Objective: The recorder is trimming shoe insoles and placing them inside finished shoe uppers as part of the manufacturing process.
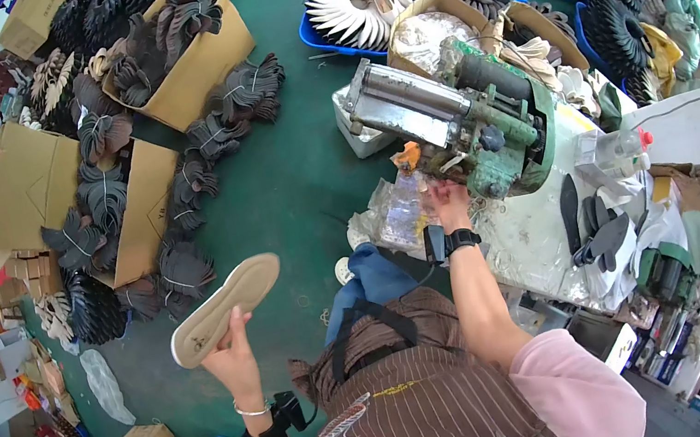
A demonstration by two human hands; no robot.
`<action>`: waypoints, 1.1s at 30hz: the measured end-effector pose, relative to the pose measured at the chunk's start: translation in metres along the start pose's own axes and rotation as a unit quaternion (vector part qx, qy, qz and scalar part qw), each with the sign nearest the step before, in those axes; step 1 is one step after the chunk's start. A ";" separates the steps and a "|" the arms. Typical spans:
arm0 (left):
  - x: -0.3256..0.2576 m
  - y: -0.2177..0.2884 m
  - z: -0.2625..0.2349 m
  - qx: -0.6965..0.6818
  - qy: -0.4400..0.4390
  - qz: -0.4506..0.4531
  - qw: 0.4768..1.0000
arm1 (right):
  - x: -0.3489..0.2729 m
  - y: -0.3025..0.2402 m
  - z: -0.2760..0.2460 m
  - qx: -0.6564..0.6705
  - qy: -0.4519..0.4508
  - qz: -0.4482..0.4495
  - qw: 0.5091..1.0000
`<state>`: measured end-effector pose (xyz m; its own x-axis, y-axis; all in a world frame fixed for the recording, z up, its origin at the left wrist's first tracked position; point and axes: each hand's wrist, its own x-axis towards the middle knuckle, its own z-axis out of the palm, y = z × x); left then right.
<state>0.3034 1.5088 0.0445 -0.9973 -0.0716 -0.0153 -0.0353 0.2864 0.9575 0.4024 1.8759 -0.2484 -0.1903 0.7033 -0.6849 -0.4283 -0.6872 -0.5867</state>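
- My left hand [231, 352] is closed around a flat beige foam shoe insole [226, 309], held up over the green floor [288, 183] at lower left of centre.
- My right hand [448, 198] reaches to the centre right, fingers resting at the base of a green metal roller machine [464, 119]; whether it grips anything I cannot tell.
- The machine sits on a white paper-covered counter [690, 130].
- Black flat insole pieces [597, 229] lie on the counter, right of my wrist.
- Bundles of dark soles [177, 193] and cardboard boxes [34, 180] fill the upper left.
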 end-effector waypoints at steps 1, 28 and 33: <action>0.005 0.005 0.009 -0.009 -0.031 0.010 0.999 | 0.001 0.003 -0.008 0.004 0.003 0.000 1.000; 0.224 0.043 0.240 0.111 -0.537 0.529 0.648 | -0.234 -0.063 0.206 -0.094 -0.129 -0.078 0.984; 0.278 0.044 0.335 0.094 -0.611 0.365 0.696 | -0.218 -0.021 0.167 -0.135 -0.039 -0.016 0.990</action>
<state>0.0035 1.8212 -0.0141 -0.0597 0.9919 0.1125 0.6167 -0.0520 0.7854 0.3055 1.7671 -0.0147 -0.2520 0.7302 -0.6351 -0.1857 -0.6805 -0.7088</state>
